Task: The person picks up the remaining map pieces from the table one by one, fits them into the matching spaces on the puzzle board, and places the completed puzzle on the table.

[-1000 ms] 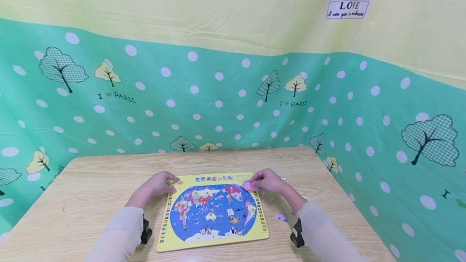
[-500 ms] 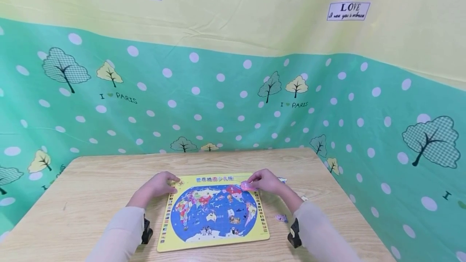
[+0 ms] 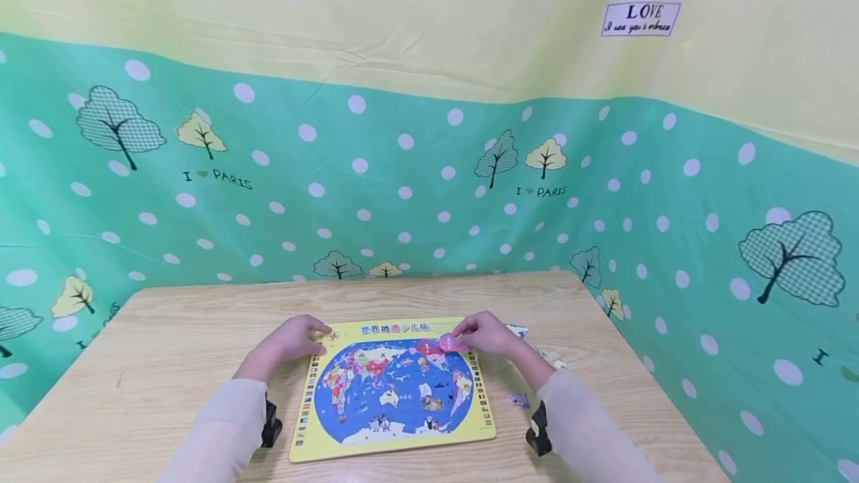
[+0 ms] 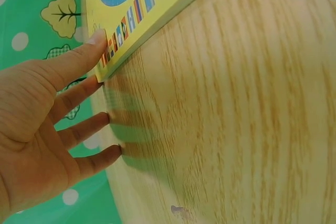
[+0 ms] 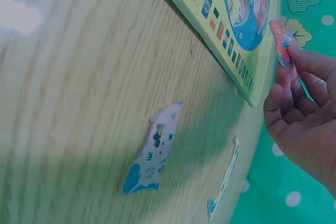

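Observation:
A yellow-bordered world map puzzle board (image 3: 396,450) lies on the table, its blue oval map largely filled with pictures. My left hand (image 3: 295,339) is at its far left corner. In the left wrist view the thumb (image 4: 84,59) rests on the border, the forefinger touches the corner, and the other fingers are spread out straight with their tips near the tabletop. Over the board's far right corner, my right hand (image 3: 486,332) pinches a pink puzzle piece (image 5: 282,43) between thumb and fingers. The piece looks tilted in the right wrist view, apart from the board there.
To the board's right lie loose puzzle pieces: a lilac one (image 3: 517,399), a white and blue one (image 3: 517,330), and pale ones (image 3: 559,364) partly behind the right forearm. A green and yellow curtain (image 3: 403,192) hangs behind the wooden table (image 3: 201,311).
My right hand has shifted slightly left, carrying the pink puzzle piece further over the map's upper right part and turning it a little. The left hand and the board stay put.

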Tool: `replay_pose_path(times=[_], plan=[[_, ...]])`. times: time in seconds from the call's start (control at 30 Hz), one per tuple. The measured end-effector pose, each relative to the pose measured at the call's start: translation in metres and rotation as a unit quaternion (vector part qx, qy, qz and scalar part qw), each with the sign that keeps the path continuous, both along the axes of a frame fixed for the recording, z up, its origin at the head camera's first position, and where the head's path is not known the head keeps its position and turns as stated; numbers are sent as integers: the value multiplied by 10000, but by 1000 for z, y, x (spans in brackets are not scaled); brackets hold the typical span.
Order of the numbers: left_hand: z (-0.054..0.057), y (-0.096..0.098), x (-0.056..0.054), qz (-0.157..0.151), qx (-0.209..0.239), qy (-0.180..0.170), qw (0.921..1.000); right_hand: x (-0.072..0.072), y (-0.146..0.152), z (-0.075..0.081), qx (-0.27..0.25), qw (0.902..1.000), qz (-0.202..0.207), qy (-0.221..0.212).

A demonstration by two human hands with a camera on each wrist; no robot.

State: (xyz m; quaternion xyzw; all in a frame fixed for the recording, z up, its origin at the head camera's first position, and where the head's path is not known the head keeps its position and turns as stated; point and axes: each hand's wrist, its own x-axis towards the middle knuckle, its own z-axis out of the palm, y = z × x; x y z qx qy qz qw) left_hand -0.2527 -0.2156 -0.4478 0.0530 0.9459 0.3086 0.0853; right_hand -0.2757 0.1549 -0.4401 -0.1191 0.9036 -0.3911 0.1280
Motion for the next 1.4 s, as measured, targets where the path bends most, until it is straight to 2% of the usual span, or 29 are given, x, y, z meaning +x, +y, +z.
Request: replay_pose_path(times=[0.27, 0.63, 0.9, 1.4], plan=[[-1, 1, -1, 17, 0, -41, 10000, -1, -2, -5, -68, 9998, -38, -167], [1, 1, 2, 9, -52, 36, 10000, 1, -9, -4, -136, 9997, 169, -119], [2, 1, 2, -25, -35, 69, 10000, 0, -13, -6, -113, 9998, 125, -99], [0, 2, 1, 5, -31, 31, 10000, -1, -18, -7, -110, 9995, 283, -22]])
